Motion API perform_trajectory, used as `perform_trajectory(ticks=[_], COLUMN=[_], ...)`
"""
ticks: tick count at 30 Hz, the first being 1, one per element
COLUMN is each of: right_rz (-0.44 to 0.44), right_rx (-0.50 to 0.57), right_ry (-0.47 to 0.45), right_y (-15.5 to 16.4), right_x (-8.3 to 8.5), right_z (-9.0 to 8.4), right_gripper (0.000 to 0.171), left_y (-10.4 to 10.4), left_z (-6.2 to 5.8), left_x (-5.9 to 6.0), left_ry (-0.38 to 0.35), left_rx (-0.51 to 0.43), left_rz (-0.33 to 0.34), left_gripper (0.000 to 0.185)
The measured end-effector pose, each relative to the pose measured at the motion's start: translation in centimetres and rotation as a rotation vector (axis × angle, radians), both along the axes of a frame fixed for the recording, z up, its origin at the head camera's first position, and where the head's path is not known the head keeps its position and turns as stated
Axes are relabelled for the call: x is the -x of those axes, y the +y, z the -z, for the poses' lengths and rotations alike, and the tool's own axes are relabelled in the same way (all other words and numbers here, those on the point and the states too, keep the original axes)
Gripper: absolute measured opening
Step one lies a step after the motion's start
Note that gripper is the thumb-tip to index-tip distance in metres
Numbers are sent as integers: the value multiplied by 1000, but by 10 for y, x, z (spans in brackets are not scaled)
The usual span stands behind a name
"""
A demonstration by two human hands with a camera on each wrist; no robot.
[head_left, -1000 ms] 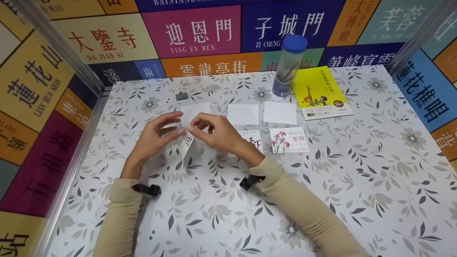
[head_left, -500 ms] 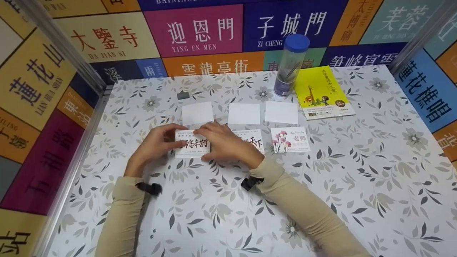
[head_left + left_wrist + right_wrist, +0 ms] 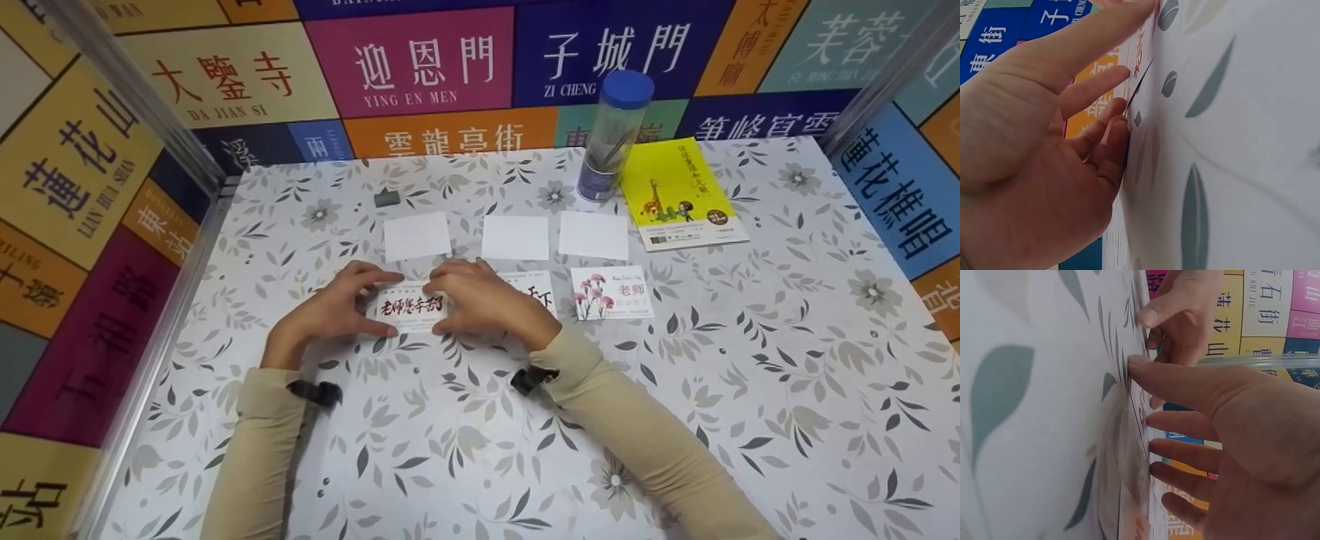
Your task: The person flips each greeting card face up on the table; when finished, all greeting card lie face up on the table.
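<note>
In the head view a white card with dark red-brown lettering lies face up on the patterned table. My left hand spans its left side, thumb at the lower edge and forefinger near the upper one. At the other side my right hand touches the card's right end, and its fingers look fairly straight in the right wrist view. A second lettered card is partly hidden under that hand. Right of it lies a card with pink flowers.
Behind the hands lie three blank white cards, at left, middle and right. A clear tube with a blue lid stands beside a yellow booklet. A small grey-green object sits farther back.
The lettered card went from held up on edge to lying flat, its face upward. Both hands came down with it and shifted slightly right over the last half second.
</note>
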State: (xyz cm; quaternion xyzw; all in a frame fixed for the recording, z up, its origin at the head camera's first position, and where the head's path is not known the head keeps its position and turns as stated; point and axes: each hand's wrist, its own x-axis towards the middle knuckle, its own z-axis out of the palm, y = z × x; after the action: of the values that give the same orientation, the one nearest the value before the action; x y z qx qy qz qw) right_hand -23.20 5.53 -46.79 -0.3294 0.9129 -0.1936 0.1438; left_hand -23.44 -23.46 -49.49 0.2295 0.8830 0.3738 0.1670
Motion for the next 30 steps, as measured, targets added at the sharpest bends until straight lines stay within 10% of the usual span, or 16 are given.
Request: perform_trajectory(ticks=[18,30], right_rz=[-51,144], right_rx=[147,408], right_ry=[-51,-49], right_y=[15,138], right_x=[15,42], right_z=[3,7], right_gripper=[59,44], left_y=[0,51], left_z=[-9,-34], left_x=[2,1], left_ry=[31,174], left_rx=[-9,-85], left_rz=[16,-42], left_gripper=[60,43])
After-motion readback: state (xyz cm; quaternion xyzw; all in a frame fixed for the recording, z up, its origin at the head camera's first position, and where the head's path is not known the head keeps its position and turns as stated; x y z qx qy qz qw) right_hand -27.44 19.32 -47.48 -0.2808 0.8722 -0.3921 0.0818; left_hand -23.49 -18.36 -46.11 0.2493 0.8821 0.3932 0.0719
